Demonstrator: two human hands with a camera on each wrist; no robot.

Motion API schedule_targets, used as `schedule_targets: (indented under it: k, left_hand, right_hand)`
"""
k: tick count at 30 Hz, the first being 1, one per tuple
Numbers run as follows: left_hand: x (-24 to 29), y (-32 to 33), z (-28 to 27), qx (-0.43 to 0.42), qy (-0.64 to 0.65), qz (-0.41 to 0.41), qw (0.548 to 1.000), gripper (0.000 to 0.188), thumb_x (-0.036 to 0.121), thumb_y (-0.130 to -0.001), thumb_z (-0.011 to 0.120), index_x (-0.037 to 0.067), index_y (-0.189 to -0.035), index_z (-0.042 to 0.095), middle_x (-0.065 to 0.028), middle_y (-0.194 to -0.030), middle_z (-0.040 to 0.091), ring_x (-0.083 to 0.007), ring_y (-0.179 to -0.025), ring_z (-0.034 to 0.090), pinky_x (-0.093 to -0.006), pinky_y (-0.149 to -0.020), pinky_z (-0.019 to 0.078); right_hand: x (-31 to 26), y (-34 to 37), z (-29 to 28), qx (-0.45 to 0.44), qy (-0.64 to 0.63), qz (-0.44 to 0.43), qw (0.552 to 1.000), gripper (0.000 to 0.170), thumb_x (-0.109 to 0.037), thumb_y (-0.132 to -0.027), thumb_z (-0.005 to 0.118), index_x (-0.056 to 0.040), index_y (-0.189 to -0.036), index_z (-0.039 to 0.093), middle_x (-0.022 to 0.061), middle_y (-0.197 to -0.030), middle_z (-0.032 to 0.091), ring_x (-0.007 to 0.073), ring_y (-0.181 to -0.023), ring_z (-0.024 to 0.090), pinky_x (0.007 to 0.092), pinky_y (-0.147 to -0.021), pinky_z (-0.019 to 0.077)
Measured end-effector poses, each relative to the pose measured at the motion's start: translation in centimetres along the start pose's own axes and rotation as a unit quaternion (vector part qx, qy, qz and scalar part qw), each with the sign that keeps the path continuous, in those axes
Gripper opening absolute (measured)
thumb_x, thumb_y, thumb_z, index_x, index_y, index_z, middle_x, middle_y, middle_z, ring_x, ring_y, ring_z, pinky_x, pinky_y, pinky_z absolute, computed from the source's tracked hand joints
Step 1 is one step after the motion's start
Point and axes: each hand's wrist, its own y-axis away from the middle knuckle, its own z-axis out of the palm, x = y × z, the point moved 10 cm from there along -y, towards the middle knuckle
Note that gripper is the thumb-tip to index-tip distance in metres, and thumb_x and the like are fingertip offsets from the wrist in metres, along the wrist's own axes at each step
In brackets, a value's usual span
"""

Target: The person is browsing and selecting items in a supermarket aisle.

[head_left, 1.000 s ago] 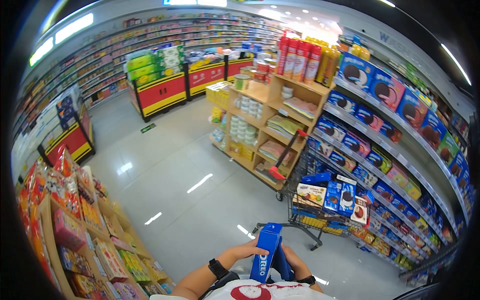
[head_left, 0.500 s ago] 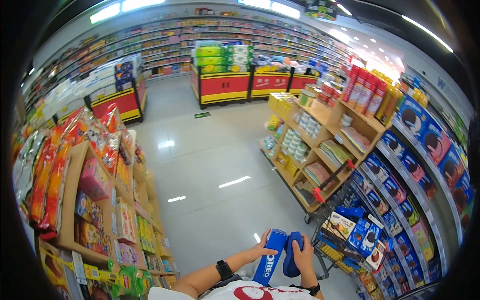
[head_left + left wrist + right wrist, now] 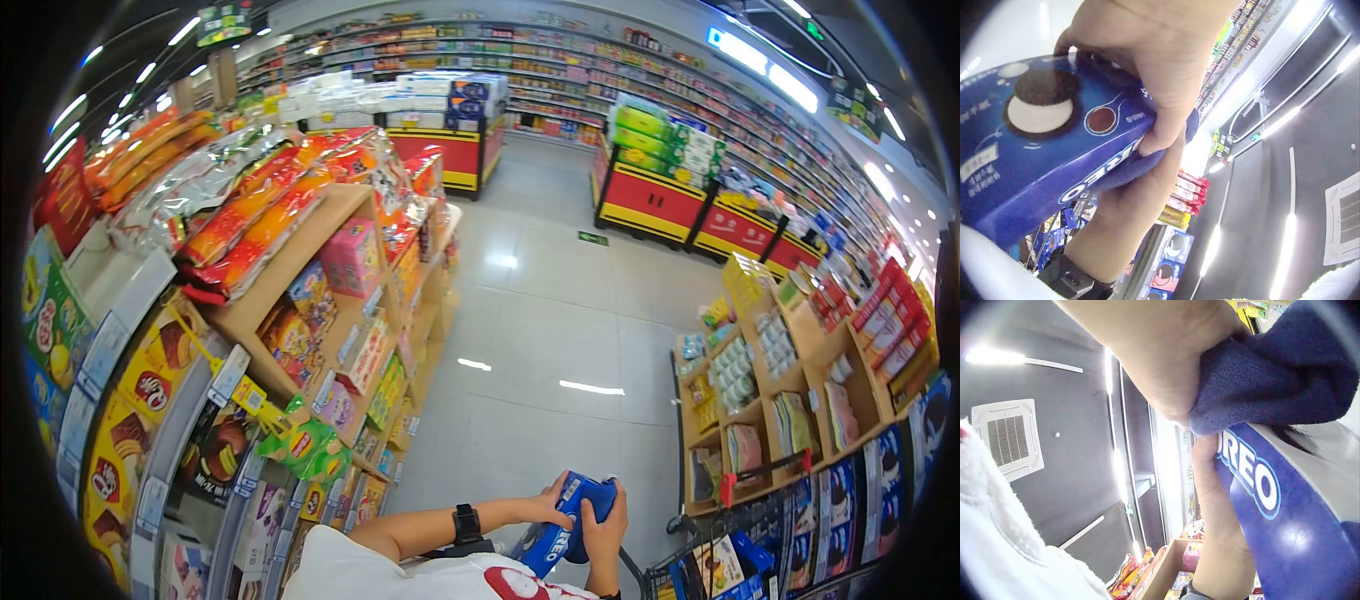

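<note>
A blue Oreo box (image 3: pixel 545 547) is held up in front of the person's chest. My left hand (image 3: pixel 546 508) grips it near its upper end, thumb over the side with the lettering. Bunched in my right hand (image 3: pixel 606 532) is a dark blue cloth (image 3: pixel 1279 378), which lies against the box by that end. In the left wrist view, the box's broad face (image 3: pixel 1007 140) shows a cookie picture, and the right thumb comes close to the left one. Part of the cloth is hidden behind the right hand.
A shopping cart (image 3: pixel 700 580) holding boxes stands at the lower right, beside cookie shelves. Wooden shelves (image 3: pixel 352 215) with snack bags rise at the left, and another wooden unit (image 3: pixel 757 466) at the right. A tiled aisle (image 3: pixel 540 330) runs between them toward red and yellow bins (image 3: pixel 655 200).
The head view has swung left, so the cart slides toward the lower right edge. Half a second ago the cloth was apart from the box; now it lies against it near the upper end.
</note>
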Motion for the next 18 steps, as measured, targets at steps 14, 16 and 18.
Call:
schedule_targets:
  k: [14, 16, 18]
  left_hand:
    - [1.6, -4.8, 0.9, 0.122, -0.096, 0.05, 0.987, 0.125, 0.035, -0.053, 0.075, -0.005, -0.135, -0.011, -0.0323, -0.123, 0.037, -0.0406, -0.117, 0.04, -0.038, -0.097, 0.0343]
    - [2.2, -7.4, 2.5, 0.123, -0.08, 0.037, 0.989, 0.126, 0.035, -0.052, 0.075, -0.007, -0.134, -0.011, -0.0324, -0.119, 0.041, -0.0395, -0.11, 0.047, -0.0363, -0.092, 0.0396]
    - [7.3, -6.0, 6.1, 0.057, 0.069, -0.061, 0.994, 0.12, 0.033, -0.059, 0.074, -0.007, -0.133, -0.012, -0.0244, -0.122, 0.039, -0.0309, -0.106, 0.048, -0.0335, -0.088, 0.0409]
  right_hand:
    - [-3.0, -3.4, -3.9, -0.017, 0.113, -0.16, 0.98, 0.046, -0.015, -0.068, 0.064, -0.0056, -0.112, 0.053, 0.0186, -0.117, 0.049, 0.037, -0.102, 0.048, 0.0423, -0.085, 0.0419]
    - [-0.9, -5.3, -6.1, -0.006, 0.054, -0.157, 0.986, 0.042, -0.014, -0.069, 0.065, -0.0044, -0.11, 0.054, 0.0171, -0.111, 0.054, 0.0328, -0.097, 0.053, 0.0394, -0.083, 0.0435]
    - [3.2, -7.6, -7.7, -0.043, -0.06, -0.083, 0.994, 0.039, -0.013, -0.072, 0.064, -0.0027, -0.109, 0.054, 0.0147, -0.106, 0.057, 0.0274, -0.093, 0.055, 0.0357, -0.082, 0.0445]
